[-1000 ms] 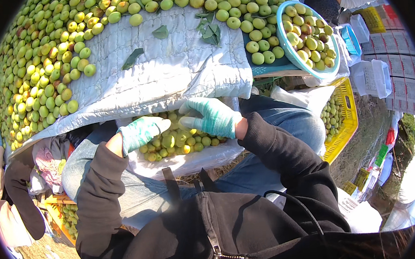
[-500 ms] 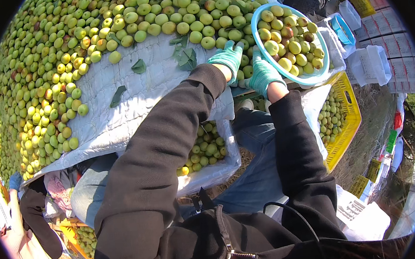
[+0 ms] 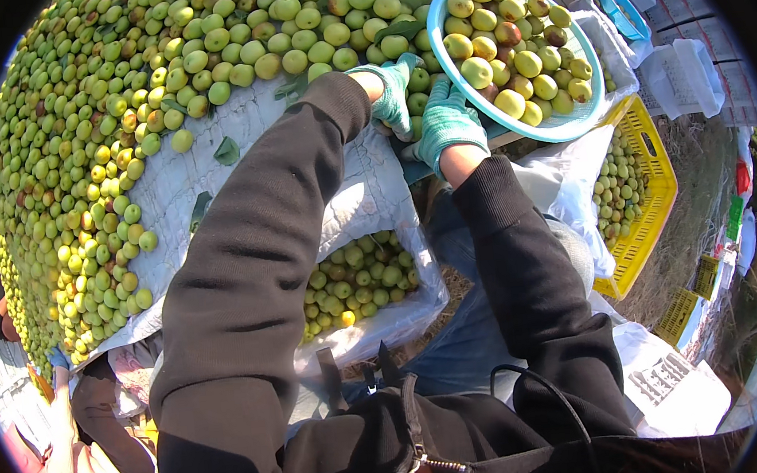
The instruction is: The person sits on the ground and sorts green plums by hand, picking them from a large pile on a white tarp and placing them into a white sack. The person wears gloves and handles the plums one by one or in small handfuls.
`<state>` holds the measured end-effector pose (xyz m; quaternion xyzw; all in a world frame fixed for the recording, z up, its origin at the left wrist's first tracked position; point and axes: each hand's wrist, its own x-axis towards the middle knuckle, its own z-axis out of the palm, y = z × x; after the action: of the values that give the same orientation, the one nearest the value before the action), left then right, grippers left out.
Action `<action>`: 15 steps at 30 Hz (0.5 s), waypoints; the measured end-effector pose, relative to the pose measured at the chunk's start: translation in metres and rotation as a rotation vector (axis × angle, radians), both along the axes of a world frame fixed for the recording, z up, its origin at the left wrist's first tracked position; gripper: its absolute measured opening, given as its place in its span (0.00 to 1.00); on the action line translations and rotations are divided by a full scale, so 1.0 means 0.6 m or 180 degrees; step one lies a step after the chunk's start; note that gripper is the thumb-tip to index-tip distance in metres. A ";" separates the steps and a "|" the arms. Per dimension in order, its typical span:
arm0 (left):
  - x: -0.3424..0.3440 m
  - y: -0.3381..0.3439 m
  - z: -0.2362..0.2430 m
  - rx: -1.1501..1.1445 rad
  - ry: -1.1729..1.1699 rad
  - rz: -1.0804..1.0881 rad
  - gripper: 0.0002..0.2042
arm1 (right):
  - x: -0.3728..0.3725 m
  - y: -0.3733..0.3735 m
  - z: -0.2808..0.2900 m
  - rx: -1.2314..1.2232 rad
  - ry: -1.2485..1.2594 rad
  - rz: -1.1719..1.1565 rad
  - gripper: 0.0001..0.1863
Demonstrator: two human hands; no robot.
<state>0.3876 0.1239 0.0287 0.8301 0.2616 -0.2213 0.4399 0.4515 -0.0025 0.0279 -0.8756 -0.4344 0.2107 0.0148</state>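
Head view: left hand [image 3: 393, 96] and right hand [image 3: 449, 129], teal-gloved, cupped either side of green fruit [image 3: 419, 80], just left of the filled blue basin [image 3: 555, 133]. Can't tell if either is closed on any. More fruit heaped along white quilted cloth [image 3: 365, 180]; plastic-lined container [image 3: 433, 287] of fruit below, yellow crate [image 3: 659, 207] right of it.

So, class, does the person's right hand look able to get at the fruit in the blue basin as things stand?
Probably yes: the right hand is right beside the blue basin, and nothing covers the fruit heaped inside. Only the rim seems to stand between.
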 end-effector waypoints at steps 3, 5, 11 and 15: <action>-0.025 0.001 -0.003 -0.0618 -0.0393 0.0204 0.51 | -0.003 0.000 -0.008 0.0178 -0.0025 -0.0021 0.60; -0.042 0.001 -0.008 -0.1045 -0.0728 0.0477 0.48 | 0.011 -0.004 -0.015 0.0396 0.0417 -0.0022 0.63; -0.079 0.007 -0.035 -0.1771 -0.1091 0.1067 0.45 | 0.048 -0.008 -0.045 0.1448 0.1291 0.0255 0.65; -0.096 0.004 -0.046 -0.3067 -0.1424 0.2016 0.35 | 0.039 0.001 -0.067 0.1836 0.1888 0.0083 0.69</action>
<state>0.3301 0.1261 0.0010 0.4464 0.2674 0.0061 0.8539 0.4749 -0.0017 -0.0125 -0.7312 -0.4636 0.3238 0.3815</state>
